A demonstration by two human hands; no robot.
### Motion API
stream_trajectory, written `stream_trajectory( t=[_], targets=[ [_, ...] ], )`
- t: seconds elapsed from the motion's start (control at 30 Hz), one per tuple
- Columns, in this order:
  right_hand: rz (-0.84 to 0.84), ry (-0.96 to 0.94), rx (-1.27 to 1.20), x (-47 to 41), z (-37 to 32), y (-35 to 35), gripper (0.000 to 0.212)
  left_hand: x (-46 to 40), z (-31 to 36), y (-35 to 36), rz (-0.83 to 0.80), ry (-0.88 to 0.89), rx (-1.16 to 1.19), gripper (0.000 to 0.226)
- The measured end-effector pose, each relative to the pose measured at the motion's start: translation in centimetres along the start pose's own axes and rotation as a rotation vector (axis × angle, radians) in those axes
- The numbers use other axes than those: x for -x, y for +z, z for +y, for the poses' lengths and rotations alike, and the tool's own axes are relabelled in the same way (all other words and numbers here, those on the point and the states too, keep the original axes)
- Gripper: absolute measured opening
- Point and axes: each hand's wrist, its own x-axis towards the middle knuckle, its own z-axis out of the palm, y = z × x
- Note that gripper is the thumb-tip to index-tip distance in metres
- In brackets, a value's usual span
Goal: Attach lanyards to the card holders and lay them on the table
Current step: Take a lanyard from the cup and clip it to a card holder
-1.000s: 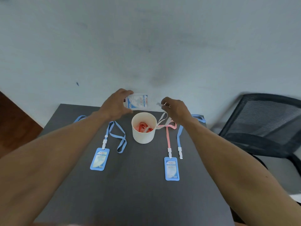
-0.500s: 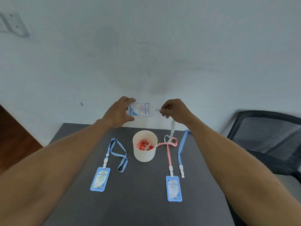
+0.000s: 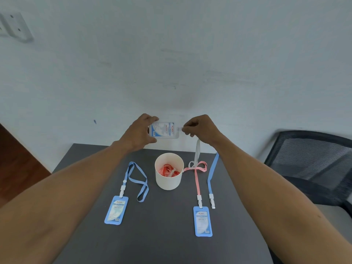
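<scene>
My left hand [image 3: 139, 133] grips a clear card holder [image 3: 164, 130] on its side, up in the air over the far edge of the table. My right hand [image 3: 200, 126] pinches the clip of a white lanyard [image 3: 197, 152] right at the holder's slot end; the strap hangs down to the table. On the dark table [image 3: 162, 225] lie a blue holder [image 3: 116, 210] on a blue lanyard [image 3: 140, 177] at the left and a second blue holder [image 3: 203, 221] on a pink lanyard [image 3: 197, 184] at the right. A loose blue lanyard [image 3: 211, 180] lies beside it.
A white cup [image 3: 168, 177] with red lanyards inside stands mid-table under my hands. A black mesh chair [image 3: 312, 162] is at the right. The wall is right behind the table, with a socket plate [image 3: 13, 27] at the upper left.
Both hands rose away from the table with the holder and clip, and the clip end came closer to the holder's slot. The white strap now hangs straight down.
</scene>
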Motion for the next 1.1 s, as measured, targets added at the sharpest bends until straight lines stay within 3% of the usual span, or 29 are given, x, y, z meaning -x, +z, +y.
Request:
stream_trajectory(
  t=[0.27, 0.43, 1.1],
  targets=[
    [-0.051, 0.086, -0.192, 0.3, 0.3, -0.4, 0.01, 0.4, -0.4, -0.4, 0.01, -0.006, 0.013, 0.079],
    [-0.132, 0.19, -0.132, 0.2, 1.3, -1.1, 0.021, 0.1, 0.0, -0.8, -0.009, 0.048, -0.011, 0.079],
    [-0.101, 0.13, -0.11, -0.3, 0.1, -1.7, 0.028, -0.9, 0.9, -0.4, 0.034, 0.067, -0.089, 0.078]
  ],
)
